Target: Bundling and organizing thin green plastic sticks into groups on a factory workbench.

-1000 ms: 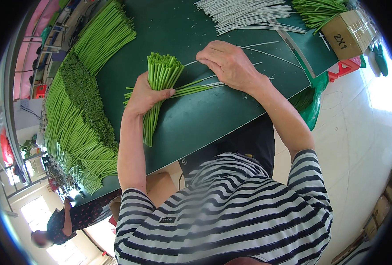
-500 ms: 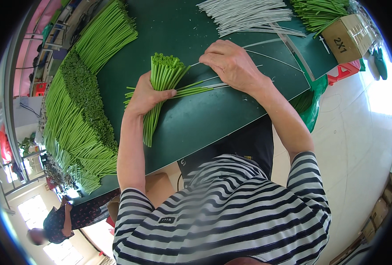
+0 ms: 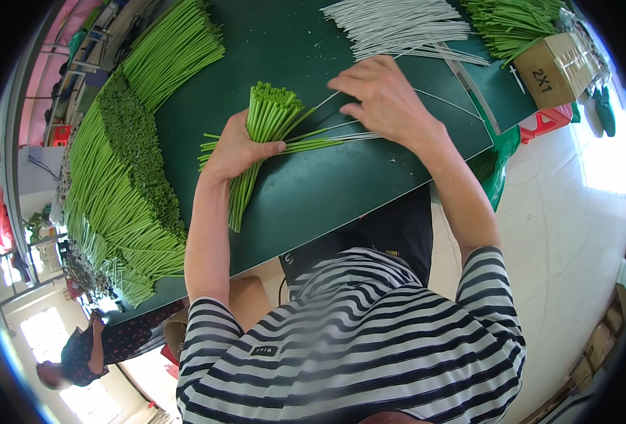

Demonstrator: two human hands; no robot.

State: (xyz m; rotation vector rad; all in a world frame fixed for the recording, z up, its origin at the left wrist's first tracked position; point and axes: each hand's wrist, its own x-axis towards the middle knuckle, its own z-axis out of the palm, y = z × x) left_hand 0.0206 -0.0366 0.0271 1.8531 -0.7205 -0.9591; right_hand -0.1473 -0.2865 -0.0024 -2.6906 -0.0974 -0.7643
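My left hand (image 3: 239,150) is wrapped round an upright, slightly fanned bundle of thin green hollow tubes (image 3: 272,114), their open ends on top. Several loose green tubes (image 3: 309,147) lie crosswise under that hand, with white rods (image 3: 361,136) running from their right ends. From a green tube leaning out of the bundle, a thin white rod (image 3: 326,100) slants up toward my right hand (image 3: 390,102). The thumb and forefinger of that hand are apart beside the rod. Its other fingers are partly hidden and a little blurred.
Big stacks of green stems (image 3: 108,198) fill the table's left side. A pile of white rods (image 3: 401,28) lies at the back, with more green stems (image 3: 514,25) and a cardboard box (image 3: 551,71) at the far right. Another person (image 3: 80,357) is at the lower left.
My right hand has moved slightly right, and its thumb and forefinger have parted from a pinch. A green tube now leans further out of the bundle, which my left hand still holds.
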